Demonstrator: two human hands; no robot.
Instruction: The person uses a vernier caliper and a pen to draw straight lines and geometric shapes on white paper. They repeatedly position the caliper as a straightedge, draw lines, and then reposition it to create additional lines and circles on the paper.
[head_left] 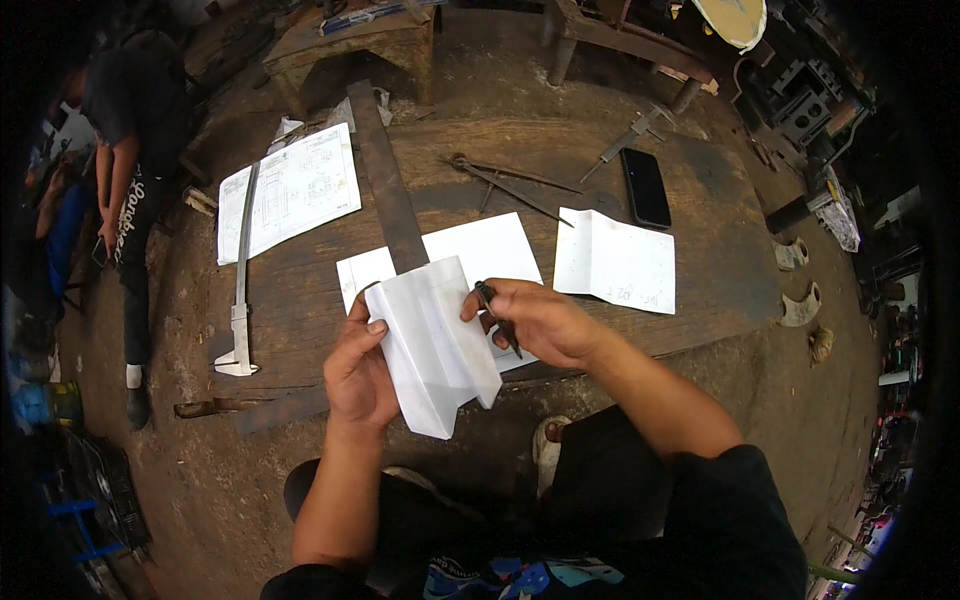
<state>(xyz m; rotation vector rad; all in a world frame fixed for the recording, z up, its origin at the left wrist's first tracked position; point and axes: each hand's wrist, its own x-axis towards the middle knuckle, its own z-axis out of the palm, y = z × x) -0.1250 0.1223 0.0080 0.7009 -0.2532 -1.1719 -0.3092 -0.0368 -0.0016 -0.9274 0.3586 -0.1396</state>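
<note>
A folded sheet of white paper is held up above the near edge of the wooden table, its creases running lengthwise. My left hand grips its left side, thumb on the front. On the other side, my right hand has a dark pen between its fingers, with fingertips against the paper's right edge. Flat white paper lies beneath, partly hidden by the folded sheet. A long flat metal bar reaches from behind the folded sheet toward the table's far side.
On the wooden table lie a large caliper over a drawing sheet, a pair of dividers, a smaller caliper, a black phone and a creased note. Another person stands at the left.
</note>
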